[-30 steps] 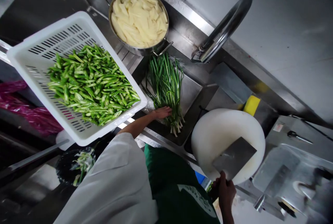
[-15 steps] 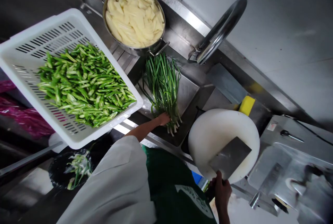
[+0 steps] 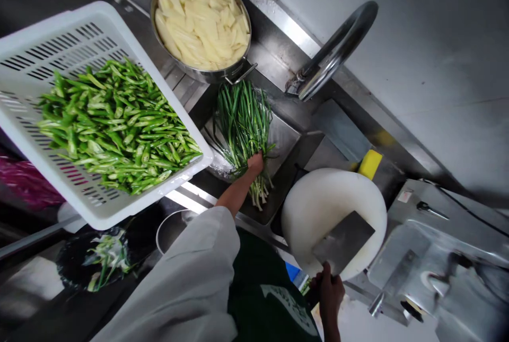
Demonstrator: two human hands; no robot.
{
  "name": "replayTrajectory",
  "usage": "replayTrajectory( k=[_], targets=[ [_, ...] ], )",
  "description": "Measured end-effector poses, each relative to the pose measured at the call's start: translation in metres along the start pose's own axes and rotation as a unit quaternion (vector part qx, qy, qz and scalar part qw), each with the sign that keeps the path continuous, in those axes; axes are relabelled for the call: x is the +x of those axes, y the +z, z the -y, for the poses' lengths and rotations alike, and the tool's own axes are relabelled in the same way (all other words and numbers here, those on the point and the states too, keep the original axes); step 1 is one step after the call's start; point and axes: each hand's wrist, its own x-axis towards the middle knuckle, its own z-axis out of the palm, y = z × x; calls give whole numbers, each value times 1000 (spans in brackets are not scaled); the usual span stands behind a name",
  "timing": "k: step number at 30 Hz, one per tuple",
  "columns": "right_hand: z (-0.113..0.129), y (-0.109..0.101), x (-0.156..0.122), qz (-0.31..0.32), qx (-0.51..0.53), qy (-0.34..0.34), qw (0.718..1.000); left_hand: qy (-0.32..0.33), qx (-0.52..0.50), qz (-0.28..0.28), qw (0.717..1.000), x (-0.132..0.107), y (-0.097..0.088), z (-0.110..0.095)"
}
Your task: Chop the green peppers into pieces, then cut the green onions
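Note:
A bunch of long green scallions [image 3: 244, 124] lies in the metal sink [image 3: 284, 135], white root ends toward me. My left hand [image 3: 255, 163] is closed around part of the bunch, above the roots; its fingertips are hidden among the stalks. My right hand [image 3: 330, 289] grips the handle of a cleaver [image 3: 344, 241]. The broad blade rests flat over the round white chopping block [image 3: 304, 201], right of the sink.
A white slotted basket [image 3: 175, 188] of sliced green peppers [image 3: 119, 127] stands at left. A metal pot [image 3: 199, 74] of pale cut strips [image 3: 202, 24] sits behind the sink. Also around are a curved faucet [image 3: 342, 47], a yellow block [image 3: 370, 164] and a metal machine [image 3: 425, 241].
My left hand has moved up and right along the scallions, from near the roots to higher on the stalks. My right hand still holds the cleaver over the block. The view has shifted slightly.

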Motion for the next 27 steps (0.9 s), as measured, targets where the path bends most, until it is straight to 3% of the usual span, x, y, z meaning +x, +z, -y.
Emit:
replayTrajectory(
  k=[5,9,12,15,19,21,23,27],
  targets=[
    [1,-6,3,-11,-36,-1,999,3,1,-14,1000,-11,-13,11],
    [-13,-3,13,6,-5,-19,1000,23,7,-47,999,-41,-40,28],
    [-24,0,22,16,8,-31,999,90,4,-61,994,-72,-62,29],
    [-28,0,28,34,7,-57,998,188,29,-86,978,-111,-88,10],
    [-28,-12,30,32,29,-110,993,320,125,-116,932,-171,-113,-49],
    [-29,-26,33,5,20,-124,992,374,171,-114,904,-200,-108,-89],
    [-34,-43,39,-28,-17,-143,989,424,204,-109,876,-226,-82,-132],
    [-48,-77,56,-98,-134,-184,969,485,260,-84,831,-263,11,-205]
  ],
)
